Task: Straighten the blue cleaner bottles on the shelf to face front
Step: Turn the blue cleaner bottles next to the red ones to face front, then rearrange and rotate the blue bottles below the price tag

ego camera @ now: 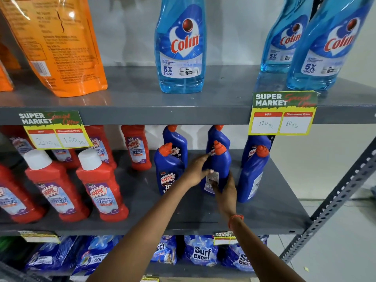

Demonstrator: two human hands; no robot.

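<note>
The left hand (196, 171) and right hand (225, 190) clasp the middle front blue Harpic bottle (218, 165) on the grey middle shelf (274, 200), left fingers around its upper side, right fingers low on its back label. It stands between the front-facing Harpic bottle (167, 171) and the turned right one (253, 176).

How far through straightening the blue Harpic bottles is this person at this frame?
Done: the front-left blue Harpic bottle shows its front label. In hand: the left hand and right hand grip the front-middle bottle, whose white back label is toward the camera. Left: the front-right bottle shows its back label too. The three behind are too hidden to judge.
</note>
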